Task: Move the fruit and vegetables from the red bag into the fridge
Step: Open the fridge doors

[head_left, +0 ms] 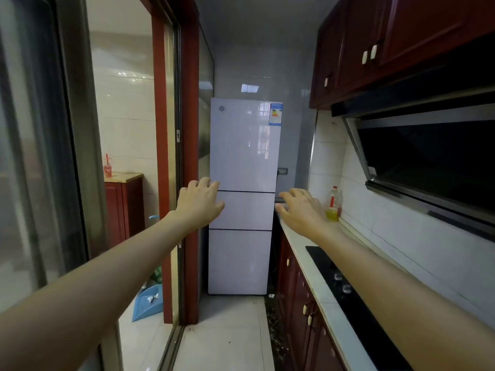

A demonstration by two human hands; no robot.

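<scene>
A tall white three-door fridge [242, 156] stands at the far end of a narrow kitchen, all its doors closed. Both my arms stretch forward toward it. My left hand [199, 202] hovers in front of the fridge's left edge, fingers apart and holding nothing. My right hand [301, 208] is raised over the far end of the counter, to the right of the fridge, fingers spread and empty. No red bag, fruit or vegetables are in view.
A white counter [308, 266] with a black hob [345, 290] runs along the right, over red cabinets [297, 303]. A bottle of yellow oil [333, 204] stands at its far end. A range hood [428, 156] juts out overhead. A red-framed sliding glass door [187, 156] lines the left side.
</scene>
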